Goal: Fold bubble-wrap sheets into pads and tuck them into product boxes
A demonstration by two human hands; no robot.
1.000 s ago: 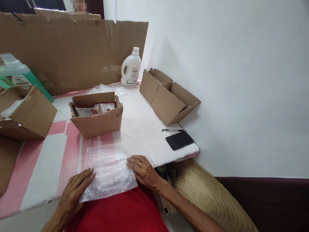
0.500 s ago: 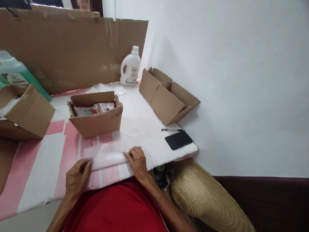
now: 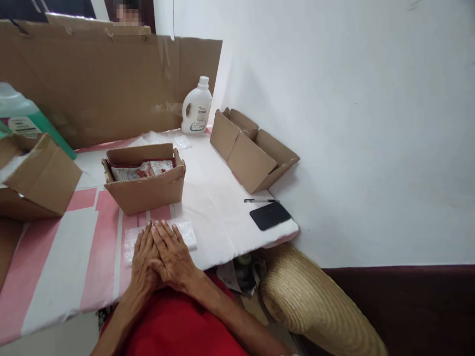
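Observation:
A folded piece of clear bubble wrap (image 3: 187, 234) lies flat near the front edge of the table. My left hand (image 3: 145, 259) rests on it with the fingers stretched out. Beside and partly over the left, my right hand (image 3: 171, 252) also lies flat on the wrap, fingers extended. The two hands hide the middle of the wrap. Just beyond them stands an open cardboard box (image 3: 148, 193) holding a patterned white and red packet (image 3: 144, 169) with a dark red edge.
At the left are a cardboard box (image 3: 48, 173) and a jug of green liquid (image 3: 48, 123). A white bottle (image 3: 196, 109) stands by the cardboard screen (image 3: 111, 84). To the right lie an open carton (image 3: 248, 158), a pen (image 3: 260, 200) and a black phone (image 3: 270, 215). Someone is behind the screen.
Both hands have let go of the bubble wrap's ends and come together flat on top of it. The wrap looks more compact and flatter. The view has shifted slightly.

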